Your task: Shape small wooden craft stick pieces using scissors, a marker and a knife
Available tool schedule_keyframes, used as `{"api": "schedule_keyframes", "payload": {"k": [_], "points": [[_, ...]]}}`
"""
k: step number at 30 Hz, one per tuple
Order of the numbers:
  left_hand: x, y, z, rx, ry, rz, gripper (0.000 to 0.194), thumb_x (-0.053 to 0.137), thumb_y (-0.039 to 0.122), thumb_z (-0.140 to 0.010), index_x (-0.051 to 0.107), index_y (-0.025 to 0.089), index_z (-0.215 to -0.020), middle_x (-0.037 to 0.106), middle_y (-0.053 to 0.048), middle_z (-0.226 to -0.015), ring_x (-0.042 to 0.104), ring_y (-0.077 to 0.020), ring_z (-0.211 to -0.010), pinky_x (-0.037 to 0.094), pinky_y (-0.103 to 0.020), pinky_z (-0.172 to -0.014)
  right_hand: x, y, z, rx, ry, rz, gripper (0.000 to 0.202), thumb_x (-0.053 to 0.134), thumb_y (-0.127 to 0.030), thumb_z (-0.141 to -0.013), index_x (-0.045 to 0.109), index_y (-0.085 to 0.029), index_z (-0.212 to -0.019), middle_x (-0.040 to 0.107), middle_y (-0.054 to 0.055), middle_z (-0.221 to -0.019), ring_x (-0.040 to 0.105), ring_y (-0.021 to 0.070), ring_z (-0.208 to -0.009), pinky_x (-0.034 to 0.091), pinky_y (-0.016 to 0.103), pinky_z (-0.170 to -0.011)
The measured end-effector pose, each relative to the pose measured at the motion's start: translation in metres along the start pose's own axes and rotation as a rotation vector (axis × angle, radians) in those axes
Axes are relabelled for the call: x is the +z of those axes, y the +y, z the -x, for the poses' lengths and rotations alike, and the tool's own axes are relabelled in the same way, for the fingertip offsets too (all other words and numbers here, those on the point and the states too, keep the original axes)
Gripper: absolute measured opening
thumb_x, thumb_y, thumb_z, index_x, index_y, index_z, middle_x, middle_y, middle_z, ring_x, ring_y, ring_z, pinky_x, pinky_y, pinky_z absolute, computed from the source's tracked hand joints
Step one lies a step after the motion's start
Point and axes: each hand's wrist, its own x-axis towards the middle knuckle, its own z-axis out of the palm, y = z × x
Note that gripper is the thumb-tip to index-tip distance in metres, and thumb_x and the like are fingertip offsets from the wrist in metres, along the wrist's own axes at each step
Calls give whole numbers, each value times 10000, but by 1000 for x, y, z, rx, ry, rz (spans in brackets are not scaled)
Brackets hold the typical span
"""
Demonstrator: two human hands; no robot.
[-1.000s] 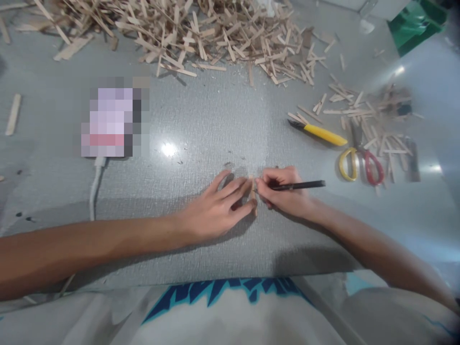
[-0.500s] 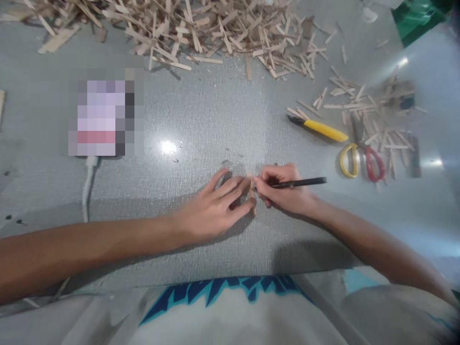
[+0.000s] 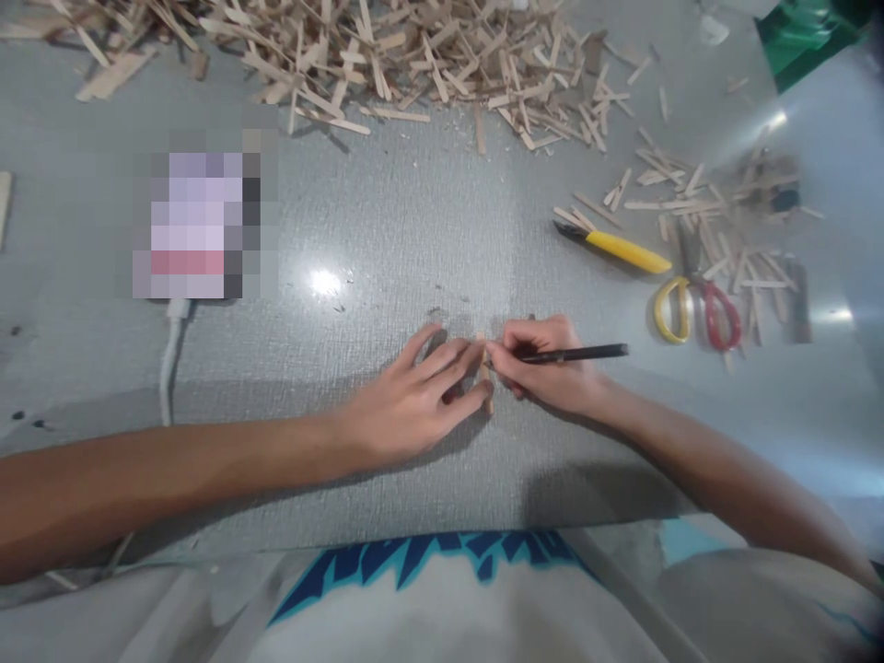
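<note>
Your left hand (image 3: 407, 401) holds down a small wooden stick (image 3: 486, 376) on the table (image 3: 414, 230), near centre, thumb and fingertips on it. Your right hand (image 3: 552, 364) pinches a black pen (image 3: 590, 353), tip at the stick. Stick looks light, stiff, thin, probably snaps if bent; best pinned near both ends. Scissors (image 3: 722, 318) right, stick pile (image 3: 442, 64) far.

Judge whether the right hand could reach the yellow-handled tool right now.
Probably yes: no object seems to block the right hand from the yellow-handled tool, though the black pen in hand may hinder grasping.
</note>
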Motion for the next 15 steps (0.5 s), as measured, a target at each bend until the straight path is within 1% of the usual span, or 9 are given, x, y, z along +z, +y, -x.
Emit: {"api": "schedule_keyframes", "payload": {"k": [6, 12, 15], "points": [[2, 0, 1, -26, 1, 37, 303, 649, 76, -1016, 701, 160, -1301, 716, -209, -1438, 654, -349, -1399, 508, -675, -1234, -1, 0, 0, -1, -10, 5, 502, 687, -386, -1081, 452, -237, -663, 578, -49, -499, 527, 93, -414, 382, 242, -448], [1, 0, 0, -10, -3, 8, 263, 646, 68, -1015, 717, 141, -1258, 728, -217, -1391, 670, -350, -1357, 518, -685, -1221, -1, 1, 0, -24, -20, 2, 475, 653, -338, -1086, 466, -235, -662, 570, -50, -497, 534, 96, -420, 383, 246, -453], [1, 0, 0, -15, 5, 13, 267, 662, 73, -1010, 717, 145, -1262, 725, -210, -1394, 666, -341, -1359, 516, -678, -1229, -2, 0, -1, -25, -21, 27, 479, 647, -343, -1084, 464, -235, -655, 564, -45, -495, 518, 97, -429, 366, 251, -454]]}}
